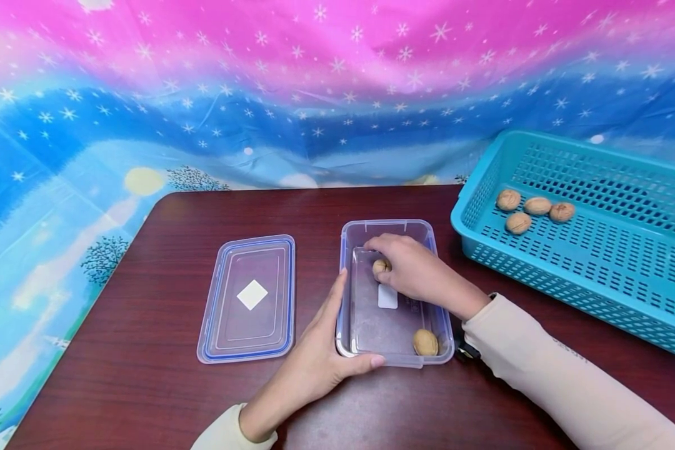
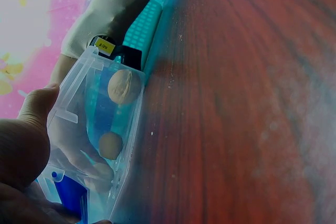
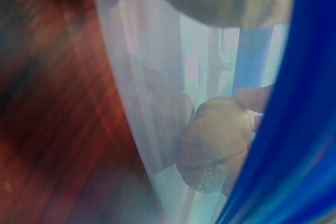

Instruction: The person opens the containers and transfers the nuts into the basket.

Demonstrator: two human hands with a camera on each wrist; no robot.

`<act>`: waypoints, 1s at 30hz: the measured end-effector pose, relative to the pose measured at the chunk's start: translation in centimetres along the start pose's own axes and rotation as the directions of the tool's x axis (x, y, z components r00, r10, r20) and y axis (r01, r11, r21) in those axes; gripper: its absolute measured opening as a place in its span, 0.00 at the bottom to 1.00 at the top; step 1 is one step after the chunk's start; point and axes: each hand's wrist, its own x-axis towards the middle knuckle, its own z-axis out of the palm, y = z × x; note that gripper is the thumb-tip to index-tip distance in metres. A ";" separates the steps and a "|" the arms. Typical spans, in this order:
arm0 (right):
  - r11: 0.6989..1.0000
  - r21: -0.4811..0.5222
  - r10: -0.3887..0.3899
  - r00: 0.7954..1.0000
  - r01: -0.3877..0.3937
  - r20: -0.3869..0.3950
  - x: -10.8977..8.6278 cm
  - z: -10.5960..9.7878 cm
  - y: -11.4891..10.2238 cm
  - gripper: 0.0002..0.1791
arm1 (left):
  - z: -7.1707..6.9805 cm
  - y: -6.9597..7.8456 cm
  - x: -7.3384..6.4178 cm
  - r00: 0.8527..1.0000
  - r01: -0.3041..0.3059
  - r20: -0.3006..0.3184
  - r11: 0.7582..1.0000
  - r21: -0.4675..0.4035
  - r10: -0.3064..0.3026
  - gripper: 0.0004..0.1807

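A clear plastic food box [image 1: 365, 347] with a bluish rim stands without its lid on the table. My left hand [image 1: 320, 344] braces its front left corner, straight fingers along the left wall and thumb on the front rim. Inside the box, my right hand [image 1: 407, 262] holds a walnut [image 1: 380, 267] between thumb and fingers, low over the floor, near a white label [image 1: 387, 297]. Another walnut [image 1: 425, 342] lies in the front right corner and shows through the wall in the left wrist view [image 2: 124, 86]. The right wrist view is partly blurred by the box wall.
A turquoise perforated basket [image 1: 574, 284] stands at the right with several walnuts [image 1: 537, 206] in it. To the left, the clear lid [image 1: 250, 337] with a blue seal lies flat on the dark red table [image 1: 146, 325]. A patterned cloth [image 1: 292, 81] hangs behind.
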 end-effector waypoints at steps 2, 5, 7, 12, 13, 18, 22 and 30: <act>1.000 -0.010 -0.008 1.000 0.008 0.005 0.0 0.0 0.0 0.22 | 0.0 0.0 0.0 1.000 0.001 0.000 1.000 0.001 -0.001 0.72; 0.999 -0.025 -0.031 1.000 0.031 0.000 -0.1 0.0 0.1 0.20 | 0.0 -0.1 0.0 1.000 0.001 0.001 1.000 -0.001 -0.001 0.72; 0.998 -0.038 -0.051 0.999 0.051 -0.005 -0.1 0.1 0.2 0.19 | 0.0 -0.1 0.0 1.000 0.000 0.001 1.000 0.002 0.000 0.72; 0.994 -0.063 -0.091 0.996 0.091 0.002 -0.2 0.1 0.3 0.18 | 0.0 -0.1 0.0 1.000 0.002 0.002 1.000 0.004 -0.002 0.72; 0.993 -0.065 -0.098 0.995 0.098 0.007 -0.2 0.1 0.3 0.18 | 0.0 -0.1 0.0 1.000 0.002 0.002 1.000 0.004 -0.002 0.72; 0.989 -0.073 -0.125 0.991 0.128 0.038 -0.1 0.2 0.3 0.20 | 0.0 -0.1 0.0 1.000 0.001 0.004 1.000 -0.002 -0.001 0.71; 0.987 -0.067 -0.143 0.988 0.147 0.058 0.0 0.2 0.4 0.20 | -0.1 -0.1 0.0 1.000 -0.003 0.004 1.000 -0.007 0.003 0.72; 0.985 -0.016 -0.171 0.985 0.171 0.022 0.0 0.3 0.6 0.21 | 0.0 -0.1 0.0 1.000 -0.011 0.002 1.000 -0.010 0.011 0.72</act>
